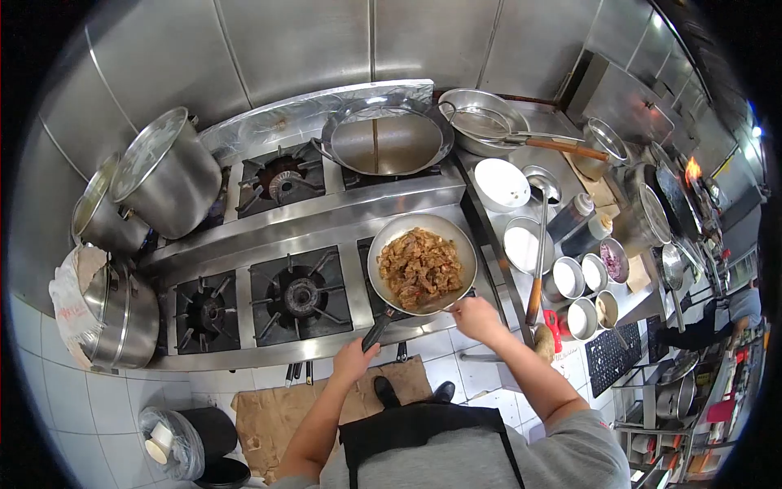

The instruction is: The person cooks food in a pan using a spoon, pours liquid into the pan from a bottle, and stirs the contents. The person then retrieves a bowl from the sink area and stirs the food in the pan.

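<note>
My left hand point(356, 360) is wrapped around the black handle of a frying pan point(467, 244). Browned, sauced pieces of food, which look like meat point(419, 269), are heaped in the pan's middle. The pan is over the front right burner of the stove. Close by the pan's lower right rim is my right hand point(479, 318), fingers drawn together. What those fingers hold, if anything, is too small to make out.
A wide wok point(350, 147) of brown liquid stands on the back burner. Large pots point(175, 179) crowd the left. On the right counter are a ladle point(539, 253), white bowls point(501, 186), squeeze bottles point(573, 215) and small metal cups point(582, 319). Cardboard point(326, 411) covers the floor.
</note>
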Action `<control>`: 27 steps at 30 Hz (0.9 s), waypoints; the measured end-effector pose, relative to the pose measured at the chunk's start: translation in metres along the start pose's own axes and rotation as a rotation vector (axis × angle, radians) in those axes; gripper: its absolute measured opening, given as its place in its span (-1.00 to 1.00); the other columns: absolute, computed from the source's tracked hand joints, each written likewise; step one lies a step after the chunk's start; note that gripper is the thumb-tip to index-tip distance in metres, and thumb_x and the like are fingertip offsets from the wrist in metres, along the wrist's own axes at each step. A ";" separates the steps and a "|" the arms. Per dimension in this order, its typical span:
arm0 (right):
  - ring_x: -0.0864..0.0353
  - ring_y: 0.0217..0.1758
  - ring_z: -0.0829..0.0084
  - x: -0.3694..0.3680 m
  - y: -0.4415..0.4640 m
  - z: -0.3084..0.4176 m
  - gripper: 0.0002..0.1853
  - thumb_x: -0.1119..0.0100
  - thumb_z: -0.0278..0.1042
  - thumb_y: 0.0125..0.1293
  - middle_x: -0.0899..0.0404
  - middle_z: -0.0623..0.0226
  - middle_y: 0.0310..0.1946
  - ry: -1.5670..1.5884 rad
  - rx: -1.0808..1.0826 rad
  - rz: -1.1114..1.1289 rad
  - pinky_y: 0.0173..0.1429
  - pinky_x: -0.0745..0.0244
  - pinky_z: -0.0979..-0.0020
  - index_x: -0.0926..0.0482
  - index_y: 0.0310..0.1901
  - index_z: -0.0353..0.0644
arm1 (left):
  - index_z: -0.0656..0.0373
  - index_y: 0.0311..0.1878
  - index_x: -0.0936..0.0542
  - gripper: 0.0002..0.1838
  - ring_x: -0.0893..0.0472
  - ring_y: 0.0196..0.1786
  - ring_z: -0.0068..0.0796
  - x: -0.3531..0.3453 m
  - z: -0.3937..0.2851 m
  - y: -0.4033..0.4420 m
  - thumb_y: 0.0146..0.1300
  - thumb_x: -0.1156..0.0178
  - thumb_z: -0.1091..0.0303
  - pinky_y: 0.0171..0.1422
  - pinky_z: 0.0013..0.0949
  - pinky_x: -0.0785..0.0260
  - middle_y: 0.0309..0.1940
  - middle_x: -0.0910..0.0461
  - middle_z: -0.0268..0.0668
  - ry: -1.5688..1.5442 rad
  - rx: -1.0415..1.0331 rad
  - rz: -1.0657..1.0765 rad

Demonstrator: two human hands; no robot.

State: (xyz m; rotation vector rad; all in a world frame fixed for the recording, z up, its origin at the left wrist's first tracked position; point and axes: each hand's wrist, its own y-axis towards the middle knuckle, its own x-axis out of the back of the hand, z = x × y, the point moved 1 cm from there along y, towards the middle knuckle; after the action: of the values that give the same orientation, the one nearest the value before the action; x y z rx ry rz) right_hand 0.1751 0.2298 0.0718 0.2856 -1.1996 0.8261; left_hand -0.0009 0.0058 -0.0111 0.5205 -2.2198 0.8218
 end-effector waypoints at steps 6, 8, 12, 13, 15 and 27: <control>-0.61 -0.21 0.00 -0.054 0.025 -0.003 -0.78 -0.04 -0.28 0.13 -0.61 -0.01 -0.32 0.086 -0.017 -0.007 -0.10 -0.53 0.10 -0.66 -0.24 -0.01 | 0.19 -0.24 -0.55 -0.49 -0.57 -0.17 0.06 -0.004 0.004 0.002 0.17 -0.07 -0.15 -0.09 -0.02 -0.38 -0.32 -0.59 0.03 -0.010 -0.007 -0.008; -0.62 -0.24 0.01 -0.042 0.022 -0.014 -0.80 -0.05 -0.27 0.13 -0.61 0.00 -0.36 0.064 -0.018 -0.040 -0.13 -0.54 0.11 -0.66 -0.28 -0.02 | 0.19 -0.24 -0.55 -0.49 -0.57 -0.17 0.07 -0.003 0.004 0.004 0.17 -0.08 -0.15 -0.09 -0.02 -0.38 -0.32 -0.59 0.04 -0.003 -0.013 -0.014; -0.64 -0.27 0.05 0.029 0.007 -0.024 -0.81 -0.06 -0.29 0.11 -0.62 0.02 -0.39 -0.121 -0.091 -0.016 -0.14 -0.55 0.13 -0.68 -0.32 -0.01 | 0.20 -0.23 -0.54 -0.48 -0.57 -0.17 0.07 -0.006 0.006 0.005 0.16 -0.08 -0.16 -0.09 -0.02 -0.38 -0.32 -0.59 0.05 -0.012 0.001 0.005; -0.63 -0.32 0.06 0.022 0.013 -0.035 -0.80 -0.11 -0.23 0.12 -0.61 0.07 -0.47 -0.144 -0.093 -0.068 -0.20 -0.54 0.08 -0.69 -0.28 0.03 | 0.20 -0.22 -0.54 -0.48 -0.57 -0.17 0.07 -0.005 0.005 0.004 0.16 -0.08 -0.16 -0.08 -0.02 -0.38 -0.32 -0.59 0.05 -0.014 0.006 0.015; -0.62 -0.32 0.06 -0.006 0.030 -0.047 -0.81 -0.11 -0.25 0.11 -0.61 0.08 -0.47 -0.147 -0.088 -0.079 -0.19 -0.54 0.08 -0.69 -0.30 0.02 | 0.20 -0.22 -0.55 -0.48 -0.57 -0.16 0.07 -0.006 0.006 0.004 0.16 -0.08 -0.16 -0.08 -0.02 -0.38 -0.31 -0.59 0.05 -0.013 -0.006 0.002; -0.60 -0.26 -0.02 -0.022 0.066 -0.079 -0.82 -0.07 -0.31 0.15 -0.60 -0.01 -0.37 0.176 -0.091 -0.261 -0.12 -0.50 0.07 -0.62 -0.32 -0.17 | 0.17 -0.24 -0.56 -0.51 -0.57 -0.17 0.07 -0.006 0.005 0.003 0.17 -0.09 -0.14 -0.09 -0.01 -0.39 -0.33 -0.60 0.02 0.007 -0.023 -0.029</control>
State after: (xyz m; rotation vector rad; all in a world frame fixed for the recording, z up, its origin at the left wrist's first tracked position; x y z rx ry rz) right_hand 0.1821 0.3137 0.0084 0.2815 -1.0066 0.5561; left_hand -0.0012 0.0052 -0.0193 0.5369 -2.2074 0.7807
